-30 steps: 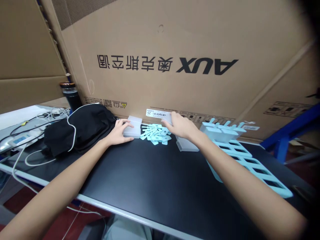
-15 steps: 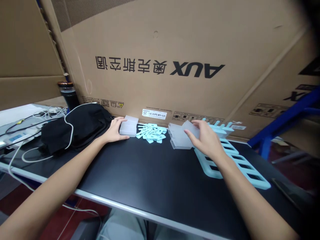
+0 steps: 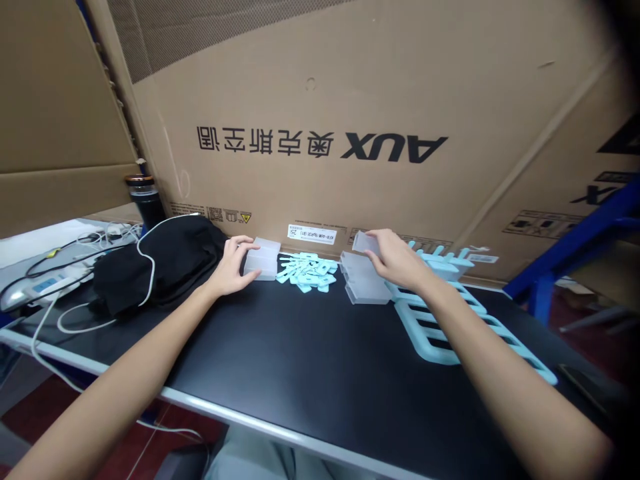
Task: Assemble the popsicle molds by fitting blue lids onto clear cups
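At the back of a black desk (image 3: 300,360), the left hand (image 3: 231,268) closes its grip around a clear plastic box (image 3: 263,260). The right hand (image 3: 396,261) pinches a second clear piece (image 3: 362,241) just above a clear stack (image 3: 363,288). Loose blue tabs (image 3: 306,272) lie heaped between.

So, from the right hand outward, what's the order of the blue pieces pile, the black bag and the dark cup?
1. Blue pieces pile, just left of the right hand, which holds a clear piece.
2. Black bag, further left, beyond the left hand holding a clear box.
3. Dark cup, far left, behind the bag.
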Action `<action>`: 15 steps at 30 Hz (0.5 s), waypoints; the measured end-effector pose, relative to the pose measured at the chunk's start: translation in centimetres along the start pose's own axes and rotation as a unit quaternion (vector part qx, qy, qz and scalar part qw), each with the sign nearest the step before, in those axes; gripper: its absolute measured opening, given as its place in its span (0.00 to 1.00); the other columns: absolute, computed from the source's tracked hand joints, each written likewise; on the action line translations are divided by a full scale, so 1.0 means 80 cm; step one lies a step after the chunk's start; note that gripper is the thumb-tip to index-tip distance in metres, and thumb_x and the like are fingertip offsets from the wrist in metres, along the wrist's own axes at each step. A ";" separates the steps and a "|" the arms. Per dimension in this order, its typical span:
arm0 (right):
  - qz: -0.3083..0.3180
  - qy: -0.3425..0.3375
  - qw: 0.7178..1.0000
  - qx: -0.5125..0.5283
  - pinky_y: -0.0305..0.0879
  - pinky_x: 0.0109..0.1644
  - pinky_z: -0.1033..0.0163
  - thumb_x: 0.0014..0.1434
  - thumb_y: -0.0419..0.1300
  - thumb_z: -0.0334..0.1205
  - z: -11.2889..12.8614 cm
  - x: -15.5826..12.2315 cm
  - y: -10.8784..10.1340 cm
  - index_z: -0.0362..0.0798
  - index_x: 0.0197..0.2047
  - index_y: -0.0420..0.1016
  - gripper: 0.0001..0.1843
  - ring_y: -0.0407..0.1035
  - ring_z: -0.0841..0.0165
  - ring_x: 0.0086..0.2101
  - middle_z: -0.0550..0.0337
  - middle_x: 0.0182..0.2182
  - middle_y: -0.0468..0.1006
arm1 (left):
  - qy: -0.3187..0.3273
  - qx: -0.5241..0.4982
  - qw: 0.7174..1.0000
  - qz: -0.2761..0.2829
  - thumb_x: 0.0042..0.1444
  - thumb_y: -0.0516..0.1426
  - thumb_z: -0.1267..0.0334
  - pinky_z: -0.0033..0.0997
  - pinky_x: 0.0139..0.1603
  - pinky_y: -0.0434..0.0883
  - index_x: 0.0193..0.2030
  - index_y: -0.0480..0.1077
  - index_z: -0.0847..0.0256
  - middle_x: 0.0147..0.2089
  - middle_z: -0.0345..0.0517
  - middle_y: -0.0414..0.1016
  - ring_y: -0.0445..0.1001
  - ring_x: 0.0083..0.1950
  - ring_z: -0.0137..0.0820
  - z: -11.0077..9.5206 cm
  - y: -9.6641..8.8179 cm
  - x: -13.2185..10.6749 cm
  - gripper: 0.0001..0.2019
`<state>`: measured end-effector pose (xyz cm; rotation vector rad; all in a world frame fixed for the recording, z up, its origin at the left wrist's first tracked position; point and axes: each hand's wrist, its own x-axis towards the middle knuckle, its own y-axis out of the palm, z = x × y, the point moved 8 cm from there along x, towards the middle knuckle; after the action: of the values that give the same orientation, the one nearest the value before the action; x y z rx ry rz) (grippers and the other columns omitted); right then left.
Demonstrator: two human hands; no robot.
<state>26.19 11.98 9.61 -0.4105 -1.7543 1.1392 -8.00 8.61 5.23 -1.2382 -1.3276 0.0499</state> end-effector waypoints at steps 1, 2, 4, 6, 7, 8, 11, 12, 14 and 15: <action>0.015 -0.008 1.000 -0.014 0.64 0.53 0.46 0.64 0.47 0.47 -0.003 0.006 0.004 0.41 0.55 0.64 0.23 0.66 0.49 0.51 0.38 0.50 0.70 | 0.007 0.003 1.000 -0.003 0.54 0.59 0.54 0.53 0.63 0.59 0.55 0.62 0.55 0.57 0.52 0.59 0.58 0.60 0.44 -0.004 -0.002 0.001 0.22; 0.033 -0.017 0.999 -0.023 0.65 0.51 0.45 0.63 0.48 0.47 -0.006 0.010 0.008 0.42 0.53 0.65 0.22 0.66 0.49 0.50 0.39 0.49 0.71 | 0.014 0.005 1.000 -0.003 0.54 0.58 0.55 0.52 0.62 0.59 0.54 0.63 0.55 0.57 0.51 0.60 0.59 0.59 0.44 -0.009 -0.003 0.001 0.21; 0.071 -0.033 0.997 -0.028 0.65 0.50 0.45 0.62 0.49 0.48 -0.014 0.012 0.017 0.44 0.51 0.67 0.20 0.65 0.49 0.50 0.41 0.47 0.73 | 0.024 0.007 1.000 -0.002 0.55 0.57 0.56 0.51 0.62 0.60 0.51 0.65 0.56 0.55 0.51 0.61 0.60 0.58 0.43 -0.019 -0.004 0.002 0.17; 0.099 -0.036 0.994 -0.019 0.65 0.49 0.45 0.61 0.50 0.49 -0.020 0.010 0.025 0.45 0.50 0.67 0.20 0.65 0.50 0.50 0.43 0.46 0.74 | 0.033 0.002 0.999 -0.006 0.56 0.56 0.57 0.50 0.61 0.60 0.48 0.66 0.56 0.54 0.50 0.63 0.61 0.57 0.43 -0.032 -0.006 0.002 0.14; 0.105 -0.033 0.994 -0.011 0.65 0.49 0.45 0.61 0.51 0.50 -0.022 0.009 0.027 0.46 0.49 0.67 0.20 0.66 0.50 0.50 0.44 0.46 0.74 | 0.041 -0.004 0.999 -0.006 0.56 0.56 0.57 0.51 0.60 0.61 0.48 0.67 0.56 0.53 0.50 0.63 0.62 0.56 0.43 -0.041 -0.006 0.002 0.14; 0.105 -0.028 0.994 -0.001 0.64 0.50 0.45 0.61 0.51 0.51 -0.024 0.008 0.027 0.47 0.50 0.67 0.20 0.66 0.51 0.50 0.45 0.46 0.74 | 0.051 -0.013 0.999 -0.004 0.56 0.56 0.58 0.51 0.59 0.61 0.47 0.67 0.56 0.52 0.50 0.64 0.63 0.55 0.43 -0.053 -0.005 0.002 0.13; 0.095 -0.022 0.995 0.032 0.64 0.51 0.46 0.60 0.52 0.51 -0.023 0.007 0.027 0.49 0.51 0.67 0.20 0.64 0.53 0.52 0.46 0.48 0.73 | 0.102 -0.055 0.993 0.030 0.56 0.56 0.60 0.49 0.57 0.64 0.46 0.68 0.56 0.50 0.50 0.67 0.65 0.53 0.42 -0.100 0.010 -0.001 0.11; 0.096 -0.024 0.994 0.036 0.64 0.51 0.46 0.60 0.53 0.51 -0.022 0.007 0.029 0.49 0.51 0.67 0.21 0.64 0.53 0.53 0.47 0.48 0.73 | 0.124 -0.071 0.989 0.049 0.57 0.55 0.61 0.47 0.56 0.65 0.45 0.68 0.56 0.49 0.50 0.67 0.66 0.52 0.41 -0.120 0.019 -0.002 0.10; 0.103 -0.034 0.994 0.030 0.64 0.51 0.47 0.60 0.54 0.51 -0.022 0.008 0.035 0.47 0.52 0.67 0.22 0.64 0.53 0.53 0.46 0.48 0.73 | 0.173 -0.100 0.974 0.108 0.58 0.53 0.62 0.44 0.56 0.66 0.46 0.68 0.57 0.49 0.50 0.69 0.67 0.51 0.39 -0.162 0.044 -0.007 0.09; 0.105 -0.041 0.993 0.022 0.64 0.51 0.47 0.60 0.54 0.50 -0.023 0.008 0.038 0.47 0.53 0.67 0.22 0.64 0.53 0.52 0.46 0.48 0.73 | 0.197 -0.107 0.965 0.136 0.59 0.53 0.62 0.42 0.55 0.66 0.46 0.68 0.57 0.49 0.50 0.69 0.67 0.51 0.38 -0.183 0.057 -0.010 0.09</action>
<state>26.82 14.88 7.54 -0.5397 -1.7843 1.3574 5.18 0.70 5.10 -1.5174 -0.8292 -0.1433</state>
